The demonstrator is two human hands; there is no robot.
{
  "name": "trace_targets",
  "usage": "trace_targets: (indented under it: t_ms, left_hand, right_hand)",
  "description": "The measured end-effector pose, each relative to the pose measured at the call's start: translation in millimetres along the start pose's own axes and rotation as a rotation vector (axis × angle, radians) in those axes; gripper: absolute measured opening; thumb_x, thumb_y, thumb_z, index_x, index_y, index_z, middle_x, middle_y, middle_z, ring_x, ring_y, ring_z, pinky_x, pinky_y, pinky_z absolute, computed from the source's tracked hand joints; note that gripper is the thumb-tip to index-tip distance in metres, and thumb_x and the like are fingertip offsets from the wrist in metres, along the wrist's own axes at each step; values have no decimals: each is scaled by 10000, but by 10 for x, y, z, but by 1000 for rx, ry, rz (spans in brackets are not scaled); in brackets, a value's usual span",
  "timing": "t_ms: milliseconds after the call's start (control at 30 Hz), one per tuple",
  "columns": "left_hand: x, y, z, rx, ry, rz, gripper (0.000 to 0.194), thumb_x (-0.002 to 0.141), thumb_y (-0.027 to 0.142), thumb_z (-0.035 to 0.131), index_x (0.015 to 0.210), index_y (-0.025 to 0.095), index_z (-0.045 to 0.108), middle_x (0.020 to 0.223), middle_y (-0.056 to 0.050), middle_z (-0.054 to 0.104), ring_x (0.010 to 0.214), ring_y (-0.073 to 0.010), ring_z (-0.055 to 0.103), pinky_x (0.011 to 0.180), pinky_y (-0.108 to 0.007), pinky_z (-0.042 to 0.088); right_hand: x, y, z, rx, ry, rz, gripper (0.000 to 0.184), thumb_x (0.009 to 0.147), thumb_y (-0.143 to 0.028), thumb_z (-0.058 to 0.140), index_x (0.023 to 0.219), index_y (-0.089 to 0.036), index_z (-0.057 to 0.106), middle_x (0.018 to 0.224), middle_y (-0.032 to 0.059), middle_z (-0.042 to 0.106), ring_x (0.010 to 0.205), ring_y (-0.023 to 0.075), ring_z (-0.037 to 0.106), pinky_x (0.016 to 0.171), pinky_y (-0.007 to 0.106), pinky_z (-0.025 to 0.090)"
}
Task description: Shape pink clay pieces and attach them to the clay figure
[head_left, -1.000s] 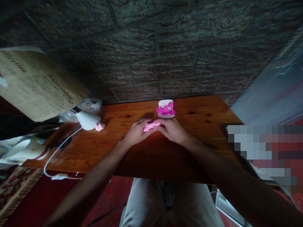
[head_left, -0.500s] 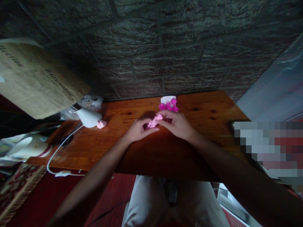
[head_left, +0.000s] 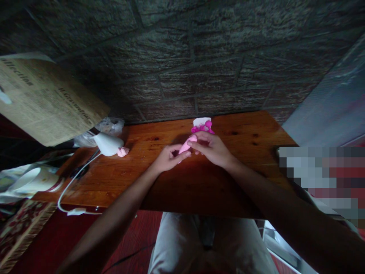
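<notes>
Between my two hands, above the wooden table, is a lump of light pink modelling clay (head_left: 188, 144), drawn out into a long shape that slants up to the right. My left hand (head_left: 170, 156) grips its lower left end with thumb and fingers. At the upper right end, my right hand (head_left: 209, 147) pinches it, thumb on the near side. Just behind my hands, darker magenta clay pieces (head_left: 203, 127) lie on a white piece (head_left: 202, 121). Parts of the magenta pieces are hidden by my right hand.
A lamp with a white base (head_left: 108, 143) and a newsprint-patterned shade (head_left: 51, 99) stands at the left. Beside the base lies another pink lump (head_left: 123, 152). A white cord (head_left: 63, 186) crosses the table's left end, near a paper cup (head_left: 37, 179). Behind rises a stone-patterned wall (head_left: 171, 57).
The pink clay has become smoother and more elongated between my fingers. My right hand has shifted slightly, and the view has tilted a little.
</notes>
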State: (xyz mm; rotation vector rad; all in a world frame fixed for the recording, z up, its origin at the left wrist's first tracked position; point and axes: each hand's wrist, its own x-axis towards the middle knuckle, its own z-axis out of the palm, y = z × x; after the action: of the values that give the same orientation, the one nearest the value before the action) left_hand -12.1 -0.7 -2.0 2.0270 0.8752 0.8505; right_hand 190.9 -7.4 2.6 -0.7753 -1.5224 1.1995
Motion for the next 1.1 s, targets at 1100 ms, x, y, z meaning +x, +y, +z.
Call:
trace_targets:
  t_ms: [1100]
  left_hand:
    - [47,-22,-23,-210,-54,-78,655,874,716,598,1051,98,725,841,-125,797,632,-133,624,595,-246,470]
  right_hand:
    - [10,-7,22,245,122,140,448,713,-569,832,869,-203,628,721,-37,611,542,71,511,472,226,357]
